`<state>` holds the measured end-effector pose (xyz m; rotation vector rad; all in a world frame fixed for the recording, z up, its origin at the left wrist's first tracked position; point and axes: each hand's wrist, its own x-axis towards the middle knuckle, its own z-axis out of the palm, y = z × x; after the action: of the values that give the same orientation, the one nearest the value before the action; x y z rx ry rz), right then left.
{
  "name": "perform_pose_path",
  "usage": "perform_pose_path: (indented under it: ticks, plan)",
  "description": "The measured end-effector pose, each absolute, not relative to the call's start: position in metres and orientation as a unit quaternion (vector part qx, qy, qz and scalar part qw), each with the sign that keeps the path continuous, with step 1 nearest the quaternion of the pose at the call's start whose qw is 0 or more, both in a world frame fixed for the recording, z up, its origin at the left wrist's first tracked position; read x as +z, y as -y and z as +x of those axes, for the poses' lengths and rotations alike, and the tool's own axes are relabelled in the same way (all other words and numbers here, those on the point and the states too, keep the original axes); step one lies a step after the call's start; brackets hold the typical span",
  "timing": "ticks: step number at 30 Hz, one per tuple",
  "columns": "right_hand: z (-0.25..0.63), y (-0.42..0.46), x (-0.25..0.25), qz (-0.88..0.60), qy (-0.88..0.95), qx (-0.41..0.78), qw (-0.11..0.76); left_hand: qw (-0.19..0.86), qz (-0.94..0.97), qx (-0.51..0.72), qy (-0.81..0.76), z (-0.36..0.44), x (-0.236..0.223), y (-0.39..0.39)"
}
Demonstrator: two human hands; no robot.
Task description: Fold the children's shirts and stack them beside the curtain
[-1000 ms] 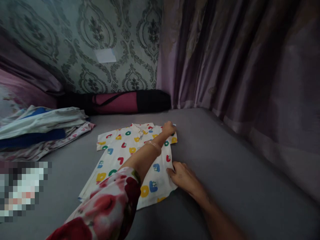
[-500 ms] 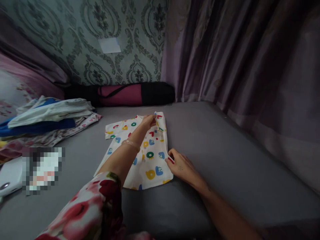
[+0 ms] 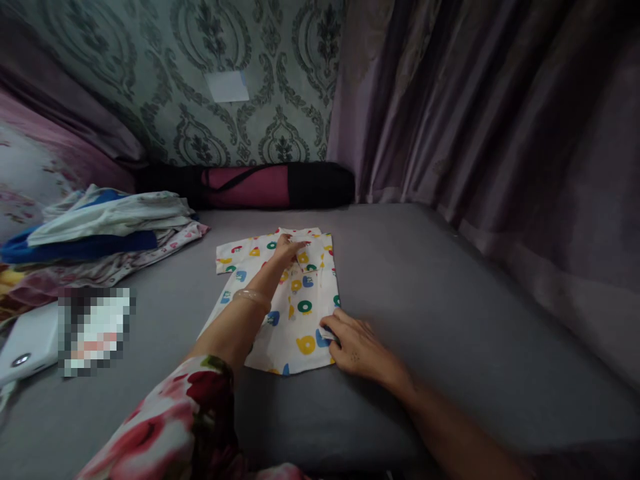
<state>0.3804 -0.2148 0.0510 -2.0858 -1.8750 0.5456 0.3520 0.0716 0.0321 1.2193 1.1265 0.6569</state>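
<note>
A short-sleeved white shirt (image 3: 273, 343) with a collar and colourful letter-like prints lies flat, its right sleeve turned inward over the front. My left hand (image 3: 289, 249) rests on the upper part of the shirt, just below the collar and beside the turned-in sleeve. Its thumb points right, apart from the fingers, which are partly hidden. At the lower right side edge, my right hand (image 3: 354, 341) pinches the cloth, and a small fold shows between thumb and fingers.
A pile of folded clothes (image 3: 107, 227) sits on the grey bed sheet (image 3: 425, 300) at the left. Nearer me are a white device (image 3: 35, 340) with a cable and a blurred-out item (image 3: 100, 330). A long black and maroon bag (image 3: 250, 187) lies along the wall; curtains (image 3: 480, 120) hang on the right.
The shirt's right sleeve and shoulder have come inward to the left with my left hand. My right hand has drawn the side edge slightly inward and lower. The view has shifted a little.
</note>
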Motion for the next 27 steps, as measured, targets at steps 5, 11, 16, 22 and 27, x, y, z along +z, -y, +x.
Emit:
perform_pose_path:
  ticks: [5, 11, 16, 22, 27]
  plan:
    - [0.394, 0.213, 0.057, -0.661, 0.659, 0.29, 0.209, 0.405, 0.739, 0.294, -0.452, 0.343, 0.037, -0.064]
    - [0.434, 0.176, 0.048, -0.728, 0.565, 0.224, 0.316, 0.204, 0.92, 0.213, -0.257, 0.319, 0.049, -0.027]
    - [0.45, 0.11, 0.036, -0.755, 0.613, 0.109, 0.207, 0.196, 0.975, 0.065, -0.078, 0.286, 0.038, 0.045]
    - [0.44, 0.053, 0.016, -0.81, 0.569, 0.082, 0.116, 0.126, 0.985, 0.052, -0.106, 0.258, 0.012, 0.101]
    - [0.449, 0.025, 0.006, -0.826, 0.55, 0.065, 0.109, 0.092, 0.986, 0.072, -0.115, 0.253, 0.0, 0.108]
